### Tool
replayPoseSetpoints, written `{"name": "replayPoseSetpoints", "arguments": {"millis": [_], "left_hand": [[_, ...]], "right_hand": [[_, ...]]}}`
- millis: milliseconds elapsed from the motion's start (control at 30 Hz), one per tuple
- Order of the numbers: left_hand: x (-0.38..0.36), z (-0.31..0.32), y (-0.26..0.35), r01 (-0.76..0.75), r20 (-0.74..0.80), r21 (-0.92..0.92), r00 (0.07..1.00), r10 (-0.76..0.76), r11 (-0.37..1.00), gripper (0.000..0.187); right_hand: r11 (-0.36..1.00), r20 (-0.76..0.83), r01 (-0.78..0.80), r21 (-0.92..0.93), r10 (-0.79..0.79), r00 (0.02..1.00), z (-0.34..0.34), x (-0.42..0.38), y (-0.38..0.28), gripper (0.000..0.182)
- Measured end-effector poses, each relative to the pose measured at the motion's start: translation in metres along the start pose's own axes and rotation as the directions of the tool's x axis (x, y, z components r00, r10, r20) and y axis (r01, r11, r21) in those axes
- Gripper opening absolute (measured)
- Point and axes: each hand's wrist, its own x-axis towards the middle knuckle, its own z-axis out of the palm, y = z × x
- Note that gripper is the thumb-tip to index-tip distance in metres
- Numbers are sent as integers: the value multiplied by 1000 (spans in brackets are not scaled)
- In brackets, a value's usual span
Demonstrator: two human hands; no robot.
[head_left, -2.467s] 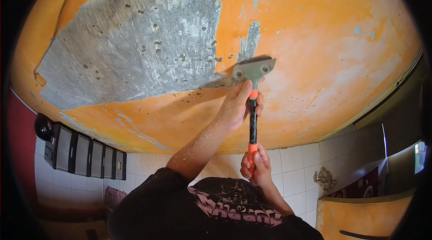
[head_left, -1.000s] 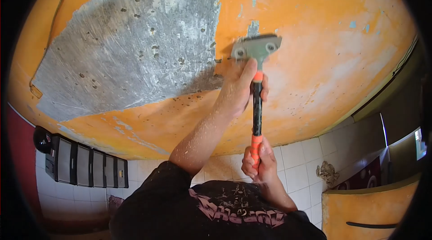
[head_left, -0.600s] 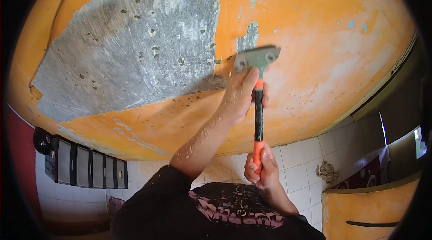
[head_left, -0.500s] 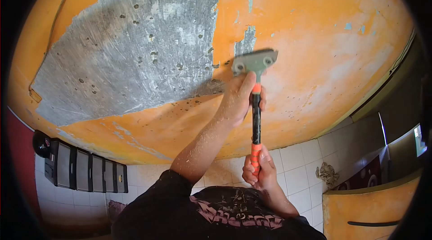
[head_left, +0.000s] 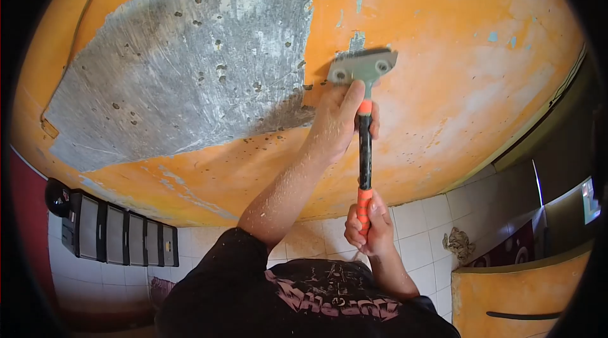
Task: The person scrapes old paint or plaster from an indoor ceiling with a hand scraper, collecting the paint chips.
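Observation:
A long-handled paint scraper (head_left: 365, 148) with a wide grey-green head lies against the orange wall (head_left: 443, 72). Close below its head, my left hand (head_left: 339, 113) is closed round the neck, thumb along the top. My right hand (head_left: 372, 227) grips the orange end of the handle, fingers wrapped. Above the blade a small stripped patch (head_left: 357, 41) shows grey, its lower part hidden by the head. To the left spreads a large bare grey area (head_left: 209, 65) with several dark pits. Pale flakes cling to my left forearm.
A black drawer unit (head_left: 120, 230) stands at the wall's foot on the left, a black helmet-like object (head_left: 58, 197) at its end. A crumpled cloth (head_left: 458, 244) lies on the white floor tiles (head_left: 411, 219) at right, near a low orange partition (head_left: 519, 293).
The scraper has moved up the wall with both my hands on it, and its head now covers more of the small stripped patch. The view has shifted slightly.

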Motion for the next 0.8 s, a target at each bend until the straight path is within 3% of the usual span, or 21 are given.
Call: {"name": "replayPoseSetpoints", "arguments": {"millis": [100,200,400,533,567,700,800], "left_hand": [[-8,-4,-13,62,-15,-35,998,-62,998,50],[9,0,5,11,13,-21,1000,-11,1000,51],[3,4,-6,46,-12,3,999,-46,999,50],[21,13,10,4,5,35,1000,-5,999,50],[24,17,14,-16,14,-5,1000,16,1000,48],[7,7,-12,48,-5,-15,999,-49,999,49],[14,7,-5,8,7,-20,1000,-8,1000,49]], "right_hand": [[999,-44,-30,31,31,999,1,-7,9,48],[998,29,16,57,-17,999,12,4,-4,43],[988,-40,-20,151,26,999,7,-8,1,41],[992,15,30,121,-32,999,17,7,-16,41],[996,-33,40,81,-37,999,19,9,-18,42],[998,-51,1,63,2,999,17,-4,-15,41],[995,-56,-20,100,25,998,17,-3,-13,41]]}}
